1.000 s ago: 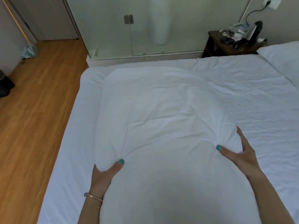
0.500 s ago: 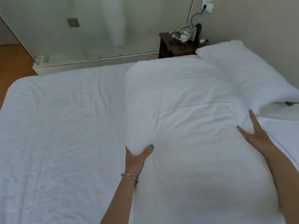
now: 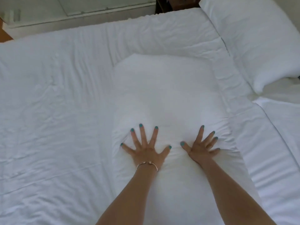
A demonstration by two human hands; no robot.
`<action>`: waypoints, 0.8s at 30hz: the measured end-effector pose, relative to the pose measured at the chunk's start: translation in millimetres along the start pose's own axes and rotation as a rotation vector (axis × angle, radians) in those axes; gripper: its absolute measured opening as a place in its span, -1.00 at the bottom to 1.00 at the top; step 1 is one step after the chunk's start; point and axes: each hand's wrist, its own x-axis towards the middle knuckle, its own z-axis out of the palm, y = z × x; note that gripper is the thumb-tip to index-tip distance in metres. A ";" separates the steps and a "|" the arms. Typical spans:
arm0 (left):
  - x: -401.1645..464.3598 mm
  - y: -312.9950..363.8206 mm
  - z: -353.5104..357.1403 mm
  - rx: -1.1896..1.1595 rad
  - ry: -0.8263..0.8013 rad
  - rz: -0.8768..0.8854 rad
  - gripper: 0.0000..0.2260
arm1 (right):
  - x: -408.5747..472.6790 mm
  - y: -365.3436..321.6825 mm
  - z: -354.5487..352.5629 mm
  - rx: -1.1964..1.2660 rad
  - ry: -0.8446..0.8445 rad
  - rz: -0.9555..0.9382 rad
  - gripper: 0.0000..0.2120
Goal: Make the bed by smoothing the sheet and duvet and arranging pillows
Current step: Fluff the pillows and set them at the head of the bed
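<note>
Both hands flat, fingers spread, pressing the pillow (image 3: 165, 95) on the duvet (image 3: 56, 103): left hand (image 3: 146, 149), right hand (image 3: 200, 147), apart. Second pillow (image 3: 253, 39) top right.

White pillow (image 3: 165, 98), white duvet (image 3: 56, 103), teal-painted nails on both hands (image 3: 146, 148), gold bracelet (image 3: 146, 164)
</note>
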 end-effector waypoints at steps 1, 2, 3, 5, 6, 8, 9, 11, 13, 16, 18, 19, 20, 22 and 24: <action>13.4 -1.3 2.7 0.035 -0.030 -0.011 -0.26 | 11.4 -3.1 7.6 0.007 0.001 0.017 0.13; 26.4 -1.6 6.4 0.046 -0.065 -0.021 -0.26 | 23.8 -6.8 12.6 0.023 -0.005 0.038 0.15; 37.9 0.9 10.3 0.050 -0.105 -0.031 -0.27 | 36.8 -8.6 15.6 0.033 -0.007 0.056 0.17; 54.3 10.1 19.2 0.031 -0.154 -0.060 -0.29 | 56.6 -9.2 19.2 0.030 0.012 0.078 0.19; 60.8 15.9 22.8 0.029 -0.152 -0.055 -0.29 | 65.4 -7.2 21.7 0.027 0.031 0.090 0.21; 68.2 24.0 28.1 0.031 -0.133 -0.039 -0.28 | 77.4 -5.9 24.4 0.007 0.056 0.083 0.23; 69.0 25.3 29.5 0.030 -0.121 -0.037 -0.27 | 79.8 -7.2 25.0 0.003 0.058 0.074 0.24; 65.7 25.2 28.8 0.012 -0.101 -0.027 -0.26 | 79.6 -6.5 25.8 -0.001 0.063 0.067 0.27; 63.1 24.1 28.0 0.008 -0.103 -0.013 -0.25 | 78.7 -1.7 27.9 -0.012 0.090 0.051 0.25; 64.9 22.5 27.4 -0.006 -0.097 -0.010 -0.23 | 77.1 0.3 28.0 -0.018 0.117 0.056 0.20; 66.2 21.2 28.0 -0.002 -0.086 0.003 -0.23 | 73.3 0.2 30.4 -0.030 0.166 0.056 0.18; 66.8 20.6 28.7 -0.002 -0.084 0.015 -0.23 | 69.6 0.8 31.5 -0.043 0.205 0.054 0.16; 66.7 19.6 29.3 -0.006 -0.082 0.024 -0.22 | 64.7 0.7 32.5 -0.059 0.244 0.053 0.13; 65.3 16.4 29.9 -0.026 -0.069 0.030 -0.21 | 52.6 -0.7 34.8 -0.099 0.313 0.058 0.08; 64.4 13.5 32.8 -0.039 -0.052 0.045 -0.19 | 42.0 -1.2 39.2 -0.154 0.374 0.076 0.03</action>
